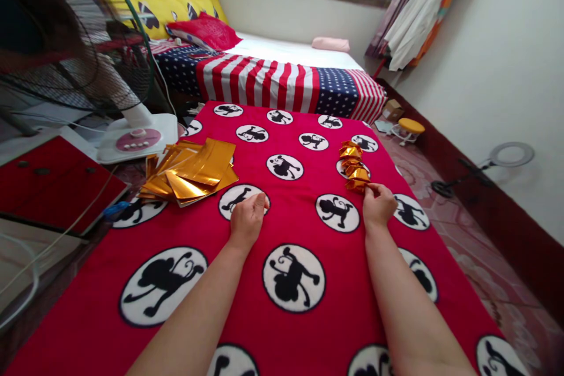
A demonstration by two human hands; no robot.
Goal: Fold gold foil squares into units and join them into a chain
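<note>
The right hand [379, 204] is over the right part of the cloth [291, 211], fingers curled in and thumb and forefinger pinched together at the near corner of the closest of the gold folds [355, 167]. How firmly it grips that corner cannot be told. The left hand [249, 217] is over the middle of the cloth, left of centre, closed into a loose fist with the thumb on top; whether anything is inside it cannot be seen.

The gold folds, bent and crumpled pieces, form a short row on the cloth's right side, running away from the right hand. The gold sheets [196, 170], flat and shiny, lie in a fanned, overlapping pile at the cloth's left edge, just beyond the left hand and apart from it. The cloth is red, with black monkeys in white circles.

Left of the cloth stand the fan [117, 79] and, nearer, a red-topped cabinet [53, 182]. Beyond the cloth's far edge is the bed [282, 85], with a striped and starred cover, a red pillow [207, 32] and a pink one. Right of the cloth, on the floor, are a yellow stool [411, 126] and a ring light [511, 154].
</note>
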